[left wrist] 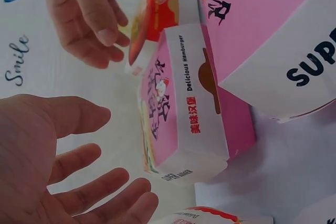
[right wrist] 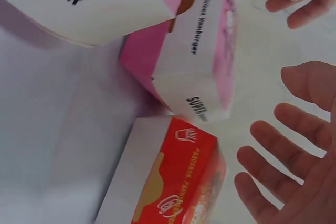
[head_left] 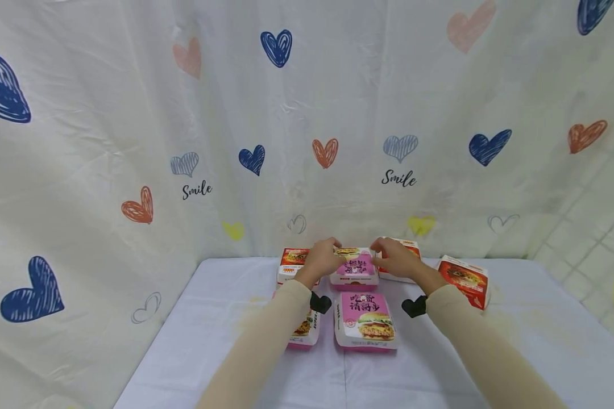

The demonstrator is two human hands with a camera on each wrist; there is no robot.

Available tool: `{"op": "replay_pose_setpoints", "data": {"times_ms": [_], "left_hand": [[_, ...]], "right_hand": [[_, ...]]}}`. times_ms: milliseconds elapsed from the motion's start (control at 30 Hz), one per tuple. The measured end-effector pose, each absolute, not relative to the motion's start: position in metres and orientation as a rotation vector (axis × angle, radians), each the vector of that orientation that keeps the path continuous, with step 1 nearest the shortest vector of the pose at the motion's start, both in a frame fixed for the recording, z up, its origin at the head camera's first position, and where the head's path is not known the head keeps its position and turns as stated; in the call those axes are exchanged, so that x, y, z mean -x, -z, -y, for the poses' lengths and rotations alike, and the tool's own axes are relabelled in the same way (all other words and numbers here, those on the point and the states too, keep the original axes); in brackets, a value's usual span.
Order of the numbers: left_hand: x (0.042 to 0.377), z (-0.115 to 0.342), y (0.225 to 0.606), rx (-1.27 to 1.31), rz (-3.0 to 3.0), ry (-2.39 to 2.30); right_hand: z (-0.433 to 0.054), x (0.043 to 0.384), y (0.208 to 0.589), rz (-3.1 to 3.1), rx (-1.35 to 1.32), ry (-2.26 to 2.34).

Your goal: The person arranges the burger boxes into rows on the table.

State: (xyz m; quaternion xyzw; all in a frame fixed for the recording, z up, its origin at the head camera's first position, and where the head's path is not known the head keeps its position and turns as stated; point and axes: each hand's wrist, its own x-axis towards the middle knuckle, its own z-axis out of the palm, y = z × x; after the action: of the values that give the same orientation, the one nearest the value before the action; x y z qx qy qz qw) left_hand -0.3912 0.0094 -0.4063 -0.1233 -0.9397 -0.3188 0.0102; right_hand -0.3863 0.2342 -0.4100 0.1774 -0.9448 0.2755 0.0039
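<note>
A pink and white hamburger box (head_left: pixel 355 264) lies at the back middle of the table, its lid closed. My left hand (head_left: pixel 323 260) is at its left side and my right hand (head_left: pixel 398 259) at its right. In the left wrist view, the left hand (left wrist: pixel 89 166) has its fingers spread, apart from the box (left wrist: pixel 194 103). The right wrist view has the right hand (right wrist: pixel 294 145) with loosely extended fingers, nothing in them, beside the same box (right wrist: pixel 191 40). Directly in front lies a second pink box (head_left: pixel 365 321), burger picture facing up.
Red and white burger boxes stand at the back left (head_left: pixel 293 258) and back right, the latter box (head_left: pixel 411 247) partly behind my right hand. Another red box (head_left: pixel 465 281) sits angled farther right. My left sleeve partly covers a pink-based box (head_left: pixel 309 332). A heart-print curtain (head_left: pixel 337 113) hangs behind the table.
</note>
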Motion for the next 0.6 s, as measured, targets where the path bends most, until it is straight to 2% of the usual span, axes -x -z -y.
{"op": "replay_pose_setpoints", "data": {"times_ms": [300,600], "left_hand": [[0.392,-0.022,0.421,0.467,3.015,0.717],[0.385,-0.027,0.424,0.438,3.046,0.588]], "right_hand": [[-0.220,0.412,0.425,3.082,-0.483,-0.721],[-0.212,0.421,0.430,3.171,-0.385,-0.580]]}}
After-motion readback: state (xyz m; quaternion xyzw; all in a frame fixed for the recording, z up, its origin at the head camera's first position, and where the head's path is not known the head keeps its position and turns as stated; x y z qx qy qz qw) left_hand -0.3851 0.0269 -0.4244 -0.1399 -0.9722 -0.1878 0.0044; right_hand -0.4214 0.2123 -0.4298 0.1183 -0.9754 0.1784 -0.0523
